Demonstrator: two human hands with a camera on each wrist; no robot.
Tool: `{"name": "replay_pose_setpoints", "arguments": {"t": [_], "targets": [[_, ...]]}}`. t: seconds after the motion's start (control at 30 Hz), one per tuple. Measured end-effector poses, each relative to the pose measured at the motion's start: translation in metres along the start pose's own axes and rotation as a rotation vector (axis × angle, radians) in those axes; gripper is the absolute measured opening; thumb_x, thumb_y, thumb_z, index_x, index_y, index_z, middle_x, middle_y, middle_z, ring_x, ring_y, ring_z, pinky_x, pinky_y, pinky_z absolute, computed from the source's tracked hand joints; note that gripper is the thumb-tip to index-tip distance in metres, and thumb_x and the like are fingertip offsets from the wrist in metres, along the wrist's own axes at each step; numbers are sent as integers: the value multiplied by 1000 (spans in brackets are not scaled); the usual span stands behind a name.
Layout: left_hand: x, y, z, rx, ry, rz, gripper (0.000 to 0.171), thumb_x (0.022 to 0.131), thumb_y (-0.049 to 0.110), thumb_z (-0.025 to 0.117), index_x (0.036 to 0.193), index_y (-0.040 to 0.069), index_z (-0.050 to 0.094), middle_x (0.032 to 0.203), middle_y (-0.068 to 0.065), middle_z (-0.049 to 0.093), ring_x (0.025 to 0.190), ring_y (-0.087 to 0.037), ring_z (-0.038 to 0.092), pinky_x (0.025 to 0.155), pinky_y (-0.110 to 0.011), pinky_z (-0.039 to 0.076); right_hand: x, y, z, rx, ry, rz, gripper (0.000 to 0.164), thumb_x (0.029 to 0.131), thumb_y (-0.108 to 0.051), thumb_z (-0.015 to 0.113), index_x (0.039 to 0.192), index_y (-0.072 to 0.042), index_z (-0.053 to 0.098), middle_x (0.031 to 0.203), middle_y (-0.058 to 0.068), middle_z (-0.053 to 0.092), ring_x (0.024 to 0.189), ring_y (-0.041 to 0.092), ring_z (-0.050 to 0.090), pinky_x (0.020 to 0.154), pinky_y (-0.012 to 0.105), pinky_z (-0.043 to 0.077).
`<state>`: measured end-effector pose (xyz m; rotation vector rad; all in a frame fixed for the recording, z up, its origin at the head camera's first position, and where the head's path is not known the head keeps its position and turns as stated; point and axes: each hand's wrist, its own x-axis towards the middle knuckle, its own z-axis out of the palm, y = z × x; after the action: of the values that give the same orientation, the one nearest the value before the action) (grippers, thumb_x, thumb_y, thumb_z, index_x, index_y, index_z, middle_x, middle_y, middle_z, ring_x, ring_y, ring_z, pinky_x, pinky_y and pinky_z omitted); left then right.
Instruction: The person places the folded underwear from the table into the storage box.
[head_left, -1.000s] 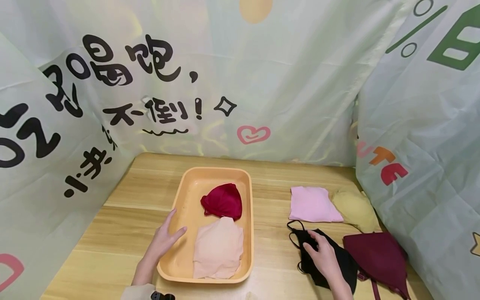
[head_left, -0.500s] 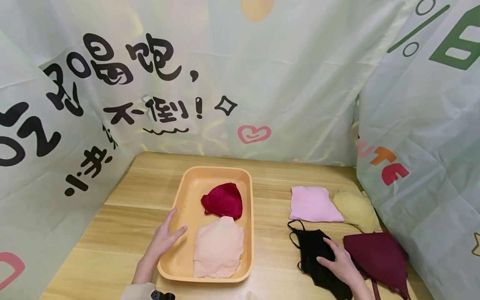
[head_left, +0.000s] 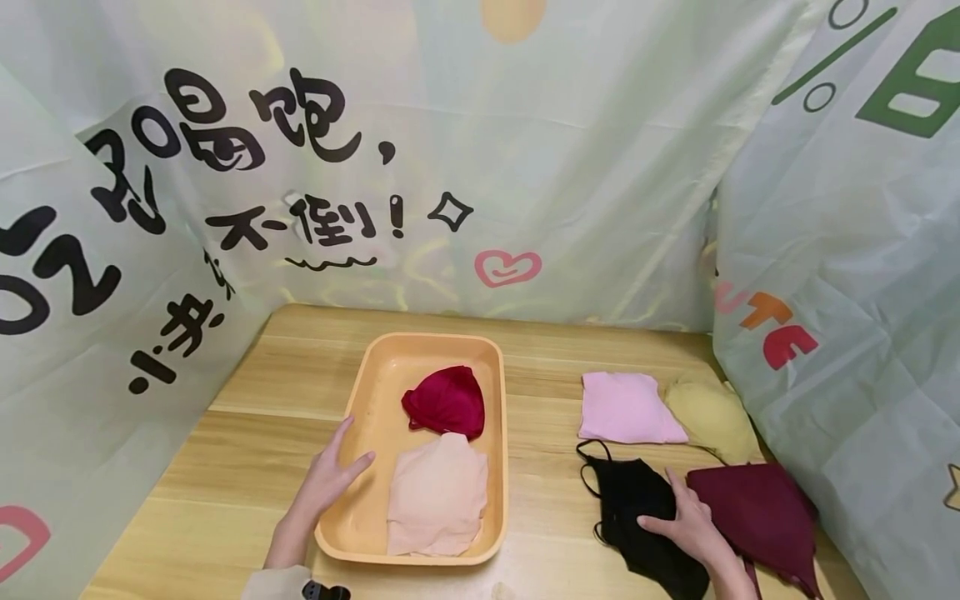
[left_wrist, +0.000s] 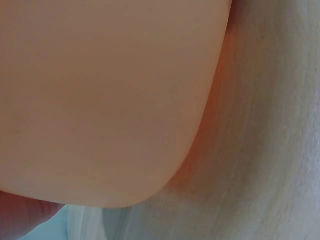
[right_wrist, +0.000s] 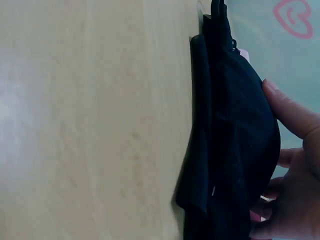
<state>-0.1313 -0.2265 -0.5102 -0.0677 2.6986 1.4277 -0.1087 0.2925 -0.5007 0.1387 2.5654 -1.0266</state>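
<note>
In the head view, my left hand (head_left: pixel 330 479) rests on the left rim of an orange tray (head_left: pixel 505 467), its thumb reaching over the inside. The left wrist view is mostly filled by the tray's outer wall (left_wrist: pixel 100 100), with a bit of finger (left_wrist: pixel 25 215) at lower left. My right hand (head_left: pixel 693 521) lies on the right part of a black strappy camisole (head_left: pixel 630 508) on the table, thumb and fingers spread. Seen from the right wrist, the thumb touches the camisole's raised padded side (right_wrist: pixel 245 115); the other fingers are partly hidden behind it.
Inside the tray lie a red bra (head_left: pixel 450 404) and a folded pale pink garment (head_left: pixel 437 500). Beyond the camisole are a folded pink garment (head_left: pixel 628 408) and a yellow padded one (head_left: pixel 708 417). A burgundy bra (head_left: pixel 765 517) lies right of it. Printed curtains (head_left: pixel 585 167) enclose the table (head_left: pixel 247 433).
My right hand has slid rightward across the black camisole, from its middle to its right part, uncovering more of it. The left hand and the tray have stayed in place.
</note>
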Motion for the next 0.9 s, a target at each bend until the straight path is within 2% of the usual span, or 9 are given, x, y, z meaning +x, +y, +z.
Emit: {"name": "replay_pose_setpoints", "arguments": {"t": [0.2,0.33,0.5,0.67,0.8,0.9], "targets": [[-1,-1,0,0,8,4,77,88,39,58,146,10,16,144,-30,21,126,-52,23,98,-65,24,2,-5,7,-131,62,-26,107,68,-42,76,137,13,16,117,45,27,103,56,22,84,62,23],[0,-1,0,7,11,5,77,87,40,57,146,11,16,144,-30,22,126,-52,24,98,-65,25,5,-11,15,-174,64,-28,105,67,-43,77,135,13,21,114,42,35,101,57,29,81,60,30],[0,-1,0,3,7,5,77,88,40,57,146,11,16,145,-30,20,126,-53,23,97,-66,24,6,-17,24,-99,56,-35,96,71,-34,77,133,14,22,126,43,34,114,58,33,86,59,36],[0,-1,0,8,9,7,77,87,39,58,146,10,17,144,-30,21,126,-52,25,98,-64,25,2,-15,31,-29,92,1,92,73,-31,75,134,13,21,129,44,29,116,56,34,89,58,36],[0,0,0,14,11,2,76,87,38,57,145,10,17,144,-30,22,126,-52,25,98,-64,25,-2,-11,32,136,81,52,88,78,-30,70,138,8,17,135,41,24,119,53,34,92,56,36],[-1,0,0,11,11,-6,76,88,39,57,146,10,16,144,-30,21,126,-52,25,98,-65,25,-6,-9,32,281,73,77,83,83,-27,65,141,3,15,139,36,21,119,46,38,92,49,40]]}}
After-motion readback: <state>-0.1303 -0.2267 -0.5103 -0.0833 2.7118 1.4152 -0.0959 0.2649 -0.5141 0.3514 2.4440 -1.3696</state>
